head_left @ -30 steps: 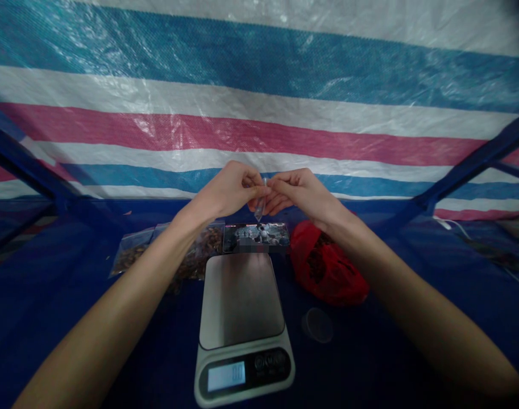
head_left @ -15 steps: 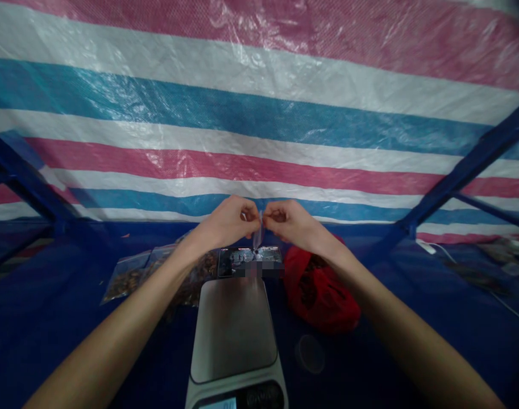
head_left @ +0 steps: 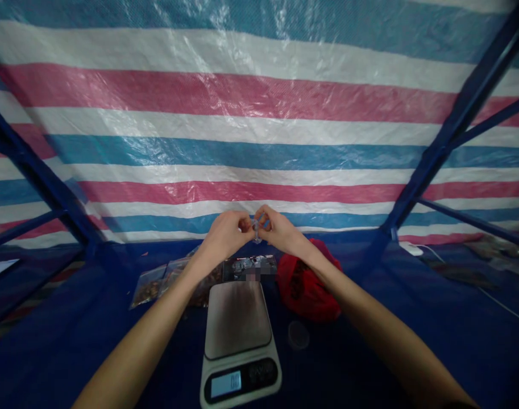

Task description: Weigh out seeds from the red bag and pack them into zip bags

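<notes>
My left hand [head_left: 225, 234] and my right hand [head_left: 278, 230] meet in front of me, fingertips pinched together on a small clear plastic bag [head_left: 256, 232] held in the air between them. Below the hands lies a phone [head_left: 250, 267] with a lit screen. A silver kitchen scale [head_left: 239, 339] with an empty platform and a lit display stands nearer to me. A red plastic bag [head_left: 307, 283] with brown contents sits to the right of the scale.
Several clear bags of brown pieces [head_left: 165, 280] lie left of the scale on the dark blue cloth [head_left: 71, 341]. A small round clear lid [head_left: 298, 335] rests right of the scale. A striped tarp [head_left: 250, 125] and blue metal bars [head_left: 447, 136] close in the back.
The view has tilted upward, so the scale and bags sit lower and smaller. My hands have closed in tighter on the small clear bag, which now shows less between the fingers.
</notes>
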